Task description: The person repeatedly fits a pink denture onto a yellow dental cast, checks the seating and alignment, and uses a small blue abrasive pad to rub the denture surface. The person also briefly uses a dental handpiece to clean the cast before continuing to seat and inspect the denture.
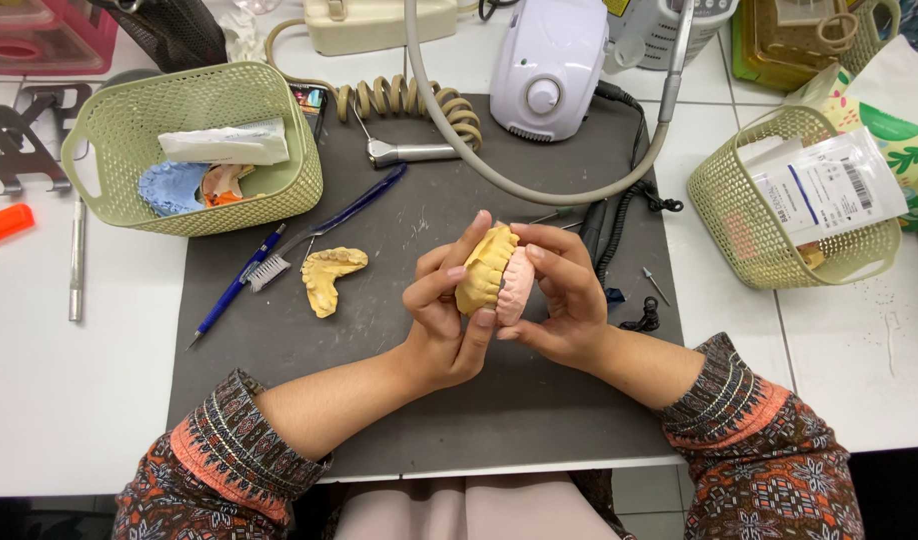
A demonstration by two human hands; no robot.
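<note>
Fingers of my left hand (441, 320) wrapped the yellow stone cast (484, 270); my right hand (564, 300) pressed the pink denture base (517, 285) against it, above the grey mat (519, 400) on the surface. Judged both rigid, brittle, chip-prone; best held by the base flanks, not the teeth. Spare cast (329, 278) lay left.

Yellow plaster tooth cast (486, 270), arch-shaped with a row of moulded teeth, held upright above the dark mat. Pink denture piece (517, 285), pressed flat against the cast's right face, likewise on edge. Both touching along their length, teeth edges pointing up and away, partly hidden by fingers.
</note>
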